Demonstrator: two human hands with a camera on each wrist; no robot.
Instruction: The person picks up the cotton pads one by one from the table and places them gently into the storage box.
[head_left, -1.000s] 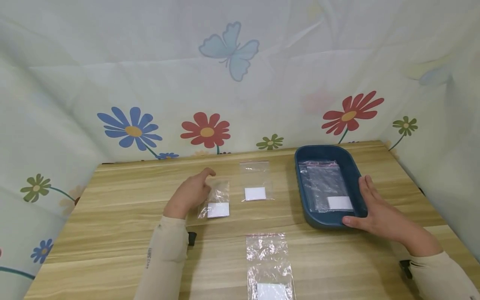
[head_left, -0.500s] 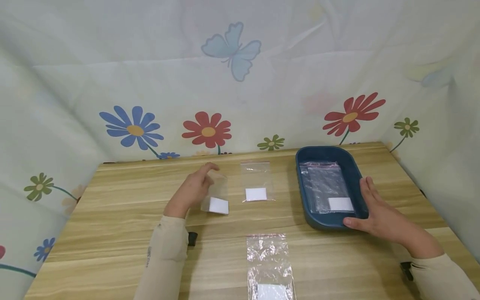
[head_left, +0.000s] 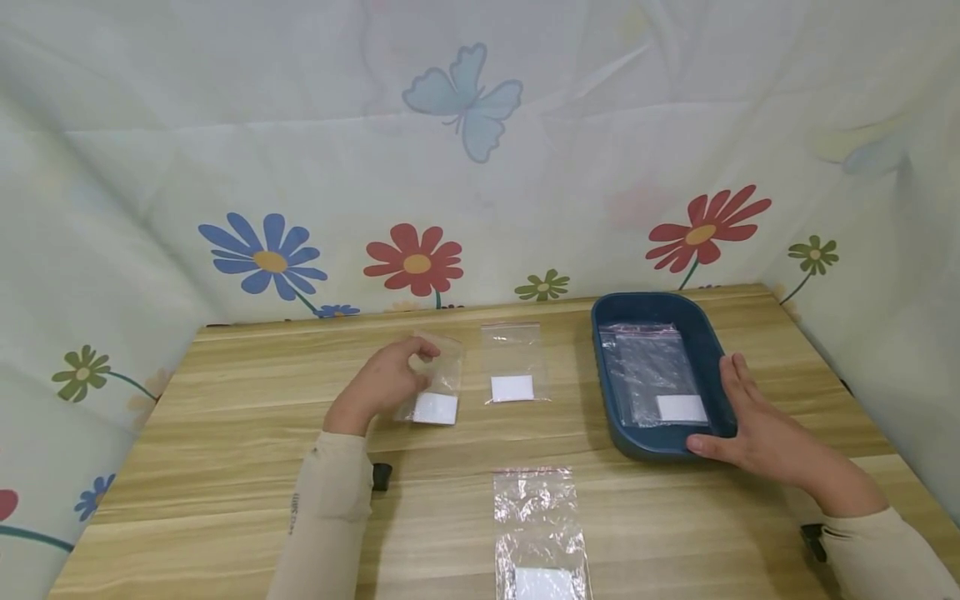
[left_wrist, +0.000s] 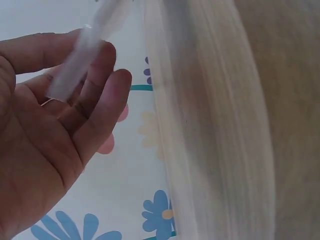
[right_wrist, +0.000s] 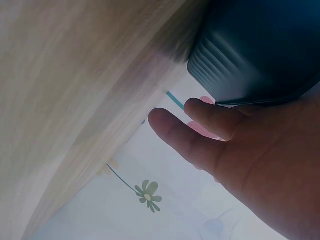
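Note:
In the head view my left hand (head_left: 384, 377) pinches a small clear zip bag (head_left: 446, 371) with a white label, tilted a little off the table. The left wrist view shows the edge of this bag (left_wrist: 75, 75) between the thumb side and bent fingers. My right hand (head_left: 776, 437) rests against the near right corner of a dark blue plastic bin (head_left: 645, 443), its thumb on the rim and its fingers straight along the side. The right wrist view shows two extended fingers below the bin (right_wrist: 250, 55). Inside the bin lie clear zip bags (head_left: 648, 367), overlapping, one with a white label.
A second small zip bag (head_left: 513, 354) with a white label lies flat between the left hand and the bin. Nearer the front is a larger clear zip bag (head_left: 536, 521), cut off below. The wood-grain table (head_left: 247, 467) meets a flowered curtain (head_left: 540, 208) behind.
The small bag by my left hand has gone from lying nearly flat to raised and tilted, shifting slightly. My right hand and the bin stay put.

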